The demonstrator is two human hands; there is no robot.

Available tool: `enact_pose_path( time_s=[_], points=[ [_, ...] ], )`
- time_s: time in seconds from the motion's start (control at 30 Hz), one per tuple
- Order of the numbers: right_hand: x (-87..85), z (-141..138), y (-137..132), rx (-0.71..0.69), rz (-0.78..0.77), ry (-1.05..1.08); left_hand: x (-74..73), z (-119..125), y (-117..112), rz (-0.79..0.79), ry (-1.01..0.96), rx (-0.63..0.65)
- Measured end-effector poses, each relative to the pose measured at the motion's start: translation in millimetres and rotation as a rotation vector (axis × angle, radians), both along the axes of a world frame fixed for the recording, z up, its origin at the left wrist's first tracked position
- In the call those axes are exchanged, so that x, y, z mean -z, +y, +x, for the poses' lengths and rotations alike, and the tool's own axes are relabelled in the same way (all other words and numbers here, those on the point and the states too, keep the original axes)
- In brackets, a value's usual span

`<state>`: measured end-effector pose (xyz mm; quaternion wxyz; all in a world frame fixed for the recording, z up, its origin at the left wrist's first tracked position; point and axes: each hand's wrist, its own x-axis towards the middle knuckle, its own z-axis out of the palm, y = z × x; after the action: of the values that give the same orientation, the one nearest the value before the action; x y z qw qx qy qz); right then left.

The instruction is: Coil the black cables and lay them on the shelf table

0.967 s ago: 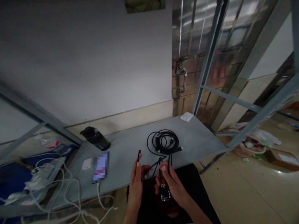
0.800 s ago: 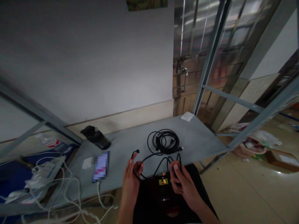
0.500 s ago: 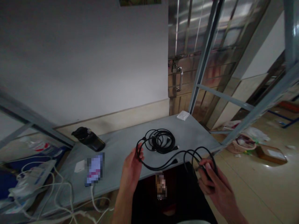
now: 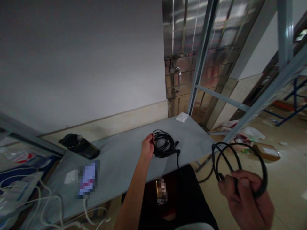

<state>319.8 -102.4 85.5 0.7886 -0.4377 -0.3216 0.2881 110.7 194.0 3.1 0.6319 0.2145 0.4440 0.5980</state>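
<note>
In the head view, my right hand [image 4: 248, 196] is closed around loops of black cable [image 4: 260, 153], raised off the right side of the table. From these loops a strand runs down and left, past the table's front edge. My left hand [image 4: 147, 147] reaches over the table with its fingertips pinched on the left edge of a coil of black cable [image 4: 165, 153]. The coil lies on the grey table [image 4: 124, 156], and a cable end with a plug [image 4: 177, 151] hangs from its right side. My left fingertips are partly hidden behind the coil.
A black bottle [image 4: 80, 146] lies on the left of the table. Near it are a phone [image 4: 88, 179] with a white cable and a white card [image 4: 71, 176]. A white packet [image 4: 182, 117] sits at the far right corner. Metal frame posts [image 4: 200, 57] rise beside the table.
My right hand has moved right and closer to the camera with its cable loops. My left hand has moved forward from a loose strand to the coil on the table.
</note>
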Motion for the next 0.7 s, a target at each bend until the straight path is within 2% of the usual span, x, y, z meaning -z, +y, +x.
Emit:
enact_pose_path(
  time_s=[0.07,0.13,0.17,0.23,0.27,0.37,0.47,0.57,0.63,0.7],
  points=[
    [5.0,0,-1,0.006,-0.037,0.028,7.1,0,-15,0.004,0.052,-0.088],
    [9.4,-4,-1,-0.006,-0.083,0.051,10.7,-4,-45,0.052,0.123,-0.139],
    [10.8,-7,-2,-0.019,-0.103,0.061,12.1,-8,-64,0.091,0.163,-0.138],
    [10.9,-15,-3,-0.051,-0.146,0.091,16.5,-18,-109,0.253,0.381,-0.037],
    [9.7,-19,-4,-0.07,-0.171,0.112,20.1,-25,-134,0.285,0.45,0.001],
    [3.8,-27,-7,-0.15,-0.206,0.181,38.5,-51,-205,0.173,0.523,0.052],
    [0.2,-32,-5,-0.295,-0.169,0.252,62.7,-75,-258,0.015,0.356,0.014],
    [2.8,-45,3,-0.418,-0.173,0.329,74.7,-87,-285,-0.116,0.05,0.002],
    [7.7,-61,8,-0.508,-0.19,0.335,68.0,-86,-292,-0.146,-0.086,0.032],
    [14.3,-80,13,-0.616,-0.229,0.279,49.6,-81,-291,-0.101,-0.121,0.022]
  ],
)
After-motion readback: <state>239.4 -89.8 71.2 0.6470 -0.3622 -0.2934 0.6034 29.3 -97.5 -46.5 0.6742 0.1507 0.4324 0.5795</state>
